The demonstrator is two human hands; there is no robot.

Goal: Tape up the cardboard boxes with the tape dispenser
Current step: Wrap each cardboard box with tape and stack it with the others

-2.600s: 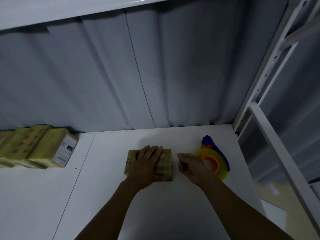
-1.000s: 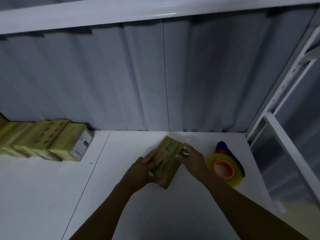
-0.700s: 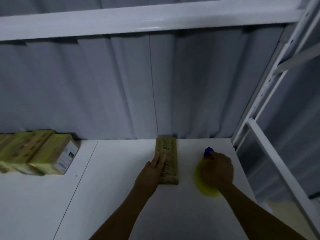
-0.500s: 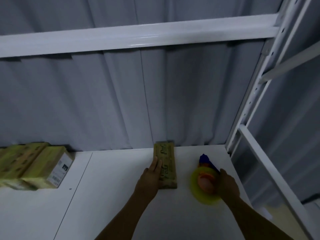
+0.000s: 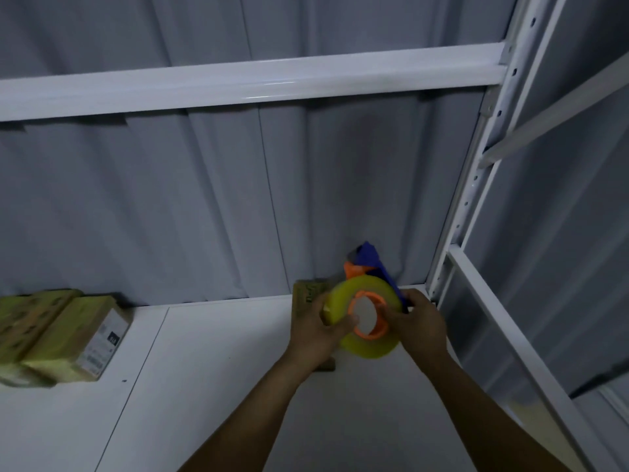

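Hands on the tape dispenser (image 5: 362, 315), just over the cardboard box (image 5: 308, 292) on the worktop (image 5: 204, 386): we've got our right hand (image 5: 420, 327) fingers curled round its frame and our left hand (image 5: 315, 330) fingers pinching the yellow roll, likely to free the tape end.

Your tape dispenser (image 5: 366, 315) sits ctr-right of frame, btwn your left hand (image 5: 315, 332) and right hand (image 5: 420, 327). The cardboard box (image 5: 308, 292) lies just behind them on the shelf board (image 5: 221, 386). Far left, a stack of boxes (image 5: 58, 338), w/ the curtain (image 5: 170, 199) behind. At right an upright post (image 5: 473, 185), up top the crossbeam (image 5: 238, 83).
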